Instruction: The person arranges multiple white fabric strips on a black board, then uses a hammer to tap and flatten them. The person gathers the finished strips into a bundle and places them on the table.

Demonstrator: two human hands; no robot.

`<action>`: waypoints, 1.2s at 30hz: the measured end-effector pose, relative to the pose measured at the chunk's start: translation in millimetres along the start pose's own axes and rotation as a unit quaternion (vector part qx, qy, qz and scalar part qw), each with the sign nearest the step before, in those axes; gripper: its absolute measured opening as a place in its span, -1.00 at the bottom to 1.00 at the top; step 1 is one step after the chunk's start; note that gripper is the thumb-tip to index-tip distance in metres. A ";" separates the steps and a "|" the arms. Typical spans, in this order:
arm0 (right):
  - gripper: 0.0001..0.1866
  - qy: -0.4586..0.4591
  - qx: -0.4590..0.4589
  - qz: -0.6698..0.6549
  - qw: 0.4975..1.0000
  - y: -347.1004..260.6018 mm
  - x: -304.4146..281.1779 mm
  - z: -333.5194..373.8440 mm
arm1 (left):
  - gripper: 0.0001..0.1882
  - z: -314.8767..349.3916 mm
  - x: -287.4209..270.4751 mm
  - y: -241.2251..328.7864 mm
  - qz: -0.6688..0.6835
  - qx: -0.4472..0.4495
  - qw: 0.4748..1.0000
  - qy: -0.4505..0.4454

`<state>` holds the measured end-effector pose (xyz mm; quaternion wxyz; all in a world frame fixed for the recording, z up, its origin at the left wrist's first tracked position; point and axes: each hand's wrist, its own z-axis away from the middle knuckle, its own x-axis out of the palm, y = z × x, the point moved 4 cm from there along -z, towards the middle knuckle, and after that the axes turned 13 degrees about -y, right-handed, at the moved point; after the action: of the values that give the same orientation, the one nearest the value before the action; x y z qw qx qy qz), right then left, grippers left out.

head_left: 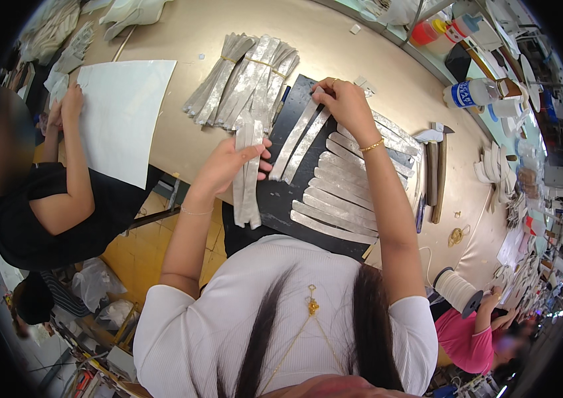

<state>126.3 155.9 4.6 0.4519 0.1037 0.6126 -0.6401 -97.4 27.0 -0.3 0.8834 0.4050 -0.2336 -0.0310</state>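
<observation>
My left hand (225, 161) is closed round a few grey-silver strips (248, 189), which hang over the left edge of a black board (273, 211). At the board's far end, my right hand (344, 99) pinches the top of a curved grey strip (295, 139) between thumb and fingers. Beside it, another single strip (307, 147) lies on the board. To the right, several similar strips (340, 192) are laid side by side in a row, partly hidden under my right forearm. Beyond my left hand lie bundles of strips (251, 69) tied with rubber bands.
A hammer (431, 135) and dark bars (437, 176) lie right of the board. Farther right are loose rubber bands (458, 236), a spool of white cord (457, 292) and a bottle (473, 93). At left a co-worker handles a white sheet (125, 119); another person in pink (465, 341) works at right.
</observation>
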 end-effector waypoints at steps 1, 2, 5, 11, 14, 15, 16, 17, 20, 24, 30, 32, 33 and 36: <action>-0.79 0.008 -0.004 0.017 1.000 5.0 -0.7 -3.3 | -0.70 2.4 0.0 -0.6 -0.016 -0.022 0.999 -0.020; -0.80 0.010 0.008 0.029 1.000 6.2 -1.8 -6.0 | -0.68 2.3 -1.9 -5.9 -0.023 -0.039 0.999 -0.025; -0.79 -0.005 0.027 0.037 0.999 6.8 -4.7 -6.4 | -0.67 5.3 -0.2 -13.1 -0.024 -0.040 0.999 -0.026; -0.73 0.037 -0.064 -0.066 0.995 -23.5 -0.8 14.2 | -0.62 4.1 11.1 -6.4 0.038 0.031 0.996 -0.080; -0.69 -0.147 -0.062 -0.177 0.971 -48.8 19.9 31.2 | -0.61 -0.4 14.6 -4.1 0.034 0.058 0.995 -0.071; -0.69 -0.169 -0.068 -0.186 0.965 -51.4 26.8 34.4 | -0.62 -2.2 14.7 -3.9 0.033 0.061 0.995 -0.066; -0.69 -0.186 -0.056 -0.208 0.959 -50.8 31.1 33.5 | -0.63 -3.9 14.5 -3.9 0.033 0.063 0.996 -0.060; -0.69 -0.203 -0.044 -0.230 0.951 -49.3 34.8 32.3 | -0.64 -4.8 14.2 -4.4 0.033 0.064 0.996 -0.055; -0.71 -0.178 -0.010 -0.212 0.961 -43.9 28.3 23.7 | -0.67 -3.6 9.8 -7.4 0.045 0.039 0.998 -0.034; -0.78 -0.121 -0.018 -0.135 0.983 -29.5 15.8 5.1 | -0.66 1.7 -2.5 -22.1 0.033 -0.010 0.999 -0.034; -0.82 -0.189 -0.061 -0.201 0.959 -32.5 14.8 6.6 | -0.67 0.1 -1.1 -19.5 0.070 -0.006 0.997 0.028; -0.83 -0.219 -0.093 -0.279 0.930 -32.9 16.6 11.0 | -0.67 1.3 1.4 -18.9 0.071 0.027 0.996 0.045; -0.83 -0.219 -0.091 -0.311 0.920 -32.2 14.8 12.1 | -0.70 3.0 2.3 -19.1 0.075 0.050 0.995 0.051; -0.82 -0.214 -0.076 -0.362 0.904 -31.8 7.9 13.5 | -0.75 7.1 2.2 -20.0 0.083 0.112 0.988 0.061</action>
<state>105.0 135.3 24.2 0.3157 -0.2997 0.5433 -0.7179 -95.8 8.1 -10.0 0.8446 0.4818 -0.2138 0.0942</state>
